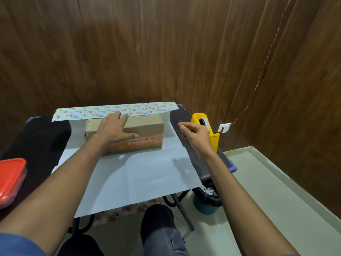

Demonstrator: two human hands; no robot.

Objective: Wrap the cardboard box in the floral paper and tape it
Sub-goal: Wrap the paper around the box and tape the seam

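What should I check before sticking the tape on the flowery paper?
1. Cardboard box sits on the floral paper: ok.
2. Far edge of the paper folded up over the box's back: ok.
3. Left hand presses flat on the box top, fingers reaching the folded edge: ok.
4. Right hand pinches a tape piece: cannot tell, the tape is too faint to see.
5. Yellow tape dispenser stands close by the right hand: ok.
6. Near half of the paper brought over the box: not ok, it lies flat.
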